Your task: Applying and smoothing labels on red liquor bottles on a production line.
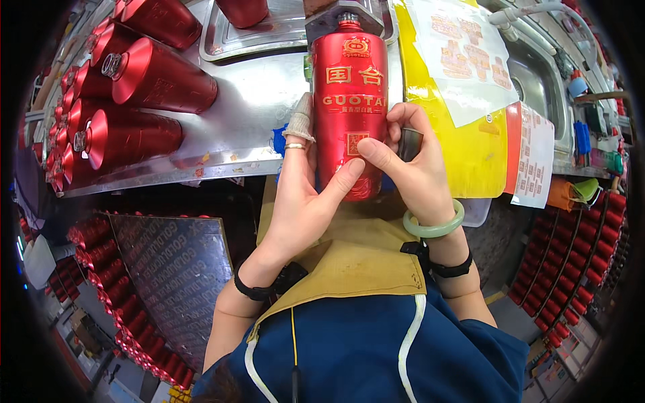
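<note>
A red bottle (351,80) with gold lettering and a gold emblem stands out between my hands, its neck pointing away from me. My left hand (302,205) grips its left side, with the thumb across the lower front; a cloth finger cover and a ring are on its fingers. On the right side, my right hand (424,176) presses its thumb beside a square gold mark low on the bottle. Its other fingers curl around the edge, by a small dark grey piece (410,144) whose kind I cannot make out. A green bangle (433,228) circles that wrist.
More red bottles (164,70) lie on the metal table (252,87) to the left, near a metal tray (272,40). Printed transfer sheets (463,54) rest on a yellow sheet (484,158) at right, before a sink (537,74). Stacked red bottles (571,258) fill racks below.
</note>
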The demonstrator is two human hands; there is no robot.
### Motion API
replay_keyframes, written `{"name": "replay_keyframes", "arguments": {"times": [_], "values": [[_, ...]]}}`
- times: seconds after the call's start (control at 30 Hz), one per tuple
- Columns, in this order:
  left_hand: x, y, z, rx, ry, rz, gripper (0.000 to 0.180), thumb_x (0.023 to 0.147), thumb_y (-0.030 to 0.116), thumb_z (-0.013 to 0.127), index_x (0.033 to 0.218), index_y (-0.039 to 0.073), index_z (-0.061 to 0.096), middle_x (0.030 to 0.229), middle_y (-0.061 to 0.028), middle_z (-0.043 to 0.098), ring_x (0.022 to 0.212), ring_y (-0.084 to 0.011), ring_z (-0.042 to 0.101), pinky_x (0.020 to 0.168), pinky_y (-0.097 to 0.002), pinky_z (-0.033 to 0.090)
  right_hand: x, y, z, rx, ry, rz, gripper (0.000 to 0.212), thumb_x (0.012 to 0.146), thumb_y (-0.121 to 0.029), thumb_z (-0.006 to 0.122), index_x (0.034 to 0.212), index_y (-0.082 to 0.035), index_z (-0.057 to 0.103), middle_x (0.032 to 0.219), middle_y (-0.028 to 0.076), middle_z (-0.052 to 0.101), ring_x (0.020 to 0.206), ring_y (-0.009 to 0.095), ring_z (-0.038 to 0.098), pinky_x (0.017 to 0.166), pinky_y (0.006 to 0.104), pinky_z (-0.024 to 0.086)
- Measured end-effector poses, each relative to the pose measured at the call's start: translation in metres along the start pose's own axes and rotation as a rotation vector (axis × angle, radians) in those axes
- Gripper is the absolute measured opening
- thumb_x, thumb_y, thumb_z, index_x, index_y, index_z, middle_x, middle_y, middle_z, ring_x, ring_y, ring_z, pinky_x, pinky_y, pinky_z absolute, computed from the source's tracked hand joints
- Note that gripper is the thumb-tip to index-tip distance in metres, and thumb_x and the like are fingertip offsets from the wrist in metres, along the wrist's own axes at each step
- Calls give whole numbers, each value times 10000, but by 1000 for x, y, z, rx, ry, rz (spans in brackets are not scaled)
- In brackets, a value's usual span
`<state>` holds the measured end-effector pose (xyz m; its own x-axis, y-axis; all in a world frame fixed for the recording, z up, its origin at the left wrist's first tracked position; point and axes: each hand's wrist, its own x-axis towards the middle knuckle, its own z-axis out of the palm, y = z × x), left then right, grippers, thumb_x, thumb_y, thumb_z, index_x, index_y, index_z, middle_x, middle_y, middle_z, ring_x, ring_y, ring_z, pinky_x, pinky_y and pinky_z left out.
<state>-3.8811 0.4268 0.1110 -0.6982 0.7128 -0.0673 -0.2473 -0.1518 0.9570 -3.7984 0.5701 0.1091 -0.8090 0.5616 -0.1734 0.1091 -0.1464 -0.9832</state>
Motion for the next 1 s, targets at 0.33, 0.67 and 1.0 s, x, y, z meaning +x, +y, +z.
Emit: {"name": "replay_keyframes", "arguments": {"times": [0.33,0.67,1.0], "values": [[-1,0,2,-22,17,5,886,953,20,672,1595,-30,64,1565,-188,321,1425,-252,405,1178,-393,355,0,-5,-1,55,-2,39,393,865,-176,831,1105,-61,542,870,-48,441,760,39,405,679,193,371],[-3,2,4,-43,6,-31,889,936,-30,651,1606,-6,68,1594,-175,289,1445,-255,378,1202,-414,316,1,-11,-3,121,13,103,382,872,-190,824,1102,-47,554,859,-49,453,774,41,425,699,196,386],[-3,-1,4,1,18,-8,935,922,-30,685,1605,0,47,1553,-182,334,1407,-253,433,1151,-399,395,2,-3,2,0,30,20,423,830,-208,857,1070,-62,541,835,-54,438,723,40,388,641,202,352]]}}
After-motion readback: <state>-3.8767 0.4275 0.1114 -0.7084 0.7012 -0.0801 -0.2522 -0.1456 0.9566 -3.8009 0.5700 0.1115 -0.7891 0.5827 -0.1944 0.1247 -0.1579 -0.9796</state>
